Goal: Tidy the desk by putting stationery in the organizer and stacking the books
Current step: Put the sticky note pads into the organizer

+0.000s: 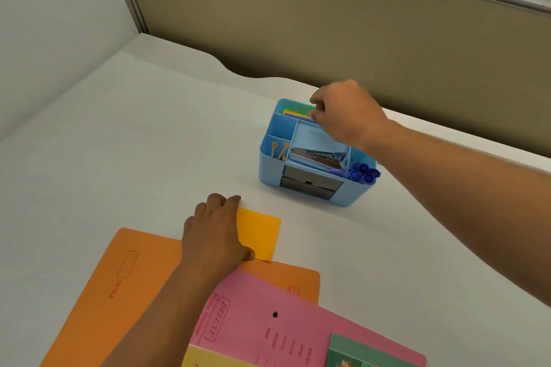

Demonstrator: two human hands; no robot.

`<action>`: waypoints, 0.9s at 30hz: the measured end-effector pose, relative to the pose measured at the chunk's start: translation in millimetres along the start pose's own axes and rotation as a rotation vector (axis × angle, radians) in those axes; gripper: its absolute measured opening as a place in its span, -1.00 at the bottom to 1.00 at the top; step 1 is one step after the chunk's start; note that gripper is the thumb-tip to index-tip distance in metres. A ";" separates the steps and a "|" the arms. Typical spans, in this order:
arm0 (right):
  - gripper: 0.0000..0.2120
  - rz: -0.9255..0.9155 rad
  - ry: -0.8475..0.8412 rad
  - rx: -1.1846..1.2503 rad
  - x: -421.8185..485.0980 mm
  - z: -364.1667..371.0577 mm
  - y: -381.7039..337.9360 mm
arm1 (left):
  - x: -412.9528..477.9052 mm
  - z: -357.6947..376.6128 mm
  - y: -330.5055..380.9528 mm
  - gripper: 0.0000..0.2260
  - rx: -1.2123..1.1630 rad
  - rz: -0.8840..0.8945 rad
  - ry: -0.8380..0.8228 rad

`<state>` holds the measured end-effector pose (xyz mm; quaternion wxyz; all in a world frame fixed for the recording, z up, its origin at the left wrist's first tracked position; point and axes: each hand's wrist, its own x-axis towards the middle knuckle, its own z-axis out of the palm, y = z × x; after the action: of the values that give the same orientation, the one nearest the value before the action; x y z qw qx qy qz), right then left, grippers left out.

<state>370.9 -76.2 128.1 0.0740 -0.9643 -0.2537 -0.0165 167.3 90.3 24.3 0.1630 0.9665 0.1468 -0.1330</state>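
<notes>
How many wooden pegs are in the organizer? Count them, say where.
2: wooden pegs side by side in the front-left compartment of the organizer; more may hide below.

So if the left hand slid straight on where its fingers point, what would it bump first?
Probably the blue organizer, at its left wall; only bare desk between. The left hand aims near that edge, so it might slip past.
</notes>
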 end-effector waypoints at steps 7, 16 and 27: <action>-0.84 -0.053 0.321 0.219 -39.4 -24.7 -8.7 | 4.2 -6.1 1.4 -0.40 -0.202 -0.116 0.059; -0.60 -0.034 -0.032 0.295 -133.9 -15.0 -50.9 | -31.5 -39.5 6.7 -0.85 -0.995 0.068 0.230; -0.90 -0.011 0.217 0.441 -103.2 -51.2 -26.4 | -22.2 -42.1 18.9 -0.47 -1.080 0.086 0.234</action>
<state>268.4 -111.4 175.1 0.3096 -0.9160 -0.2467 -0.0648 161.8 82.7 74.7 0.6232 0.7592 0.1716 0.0763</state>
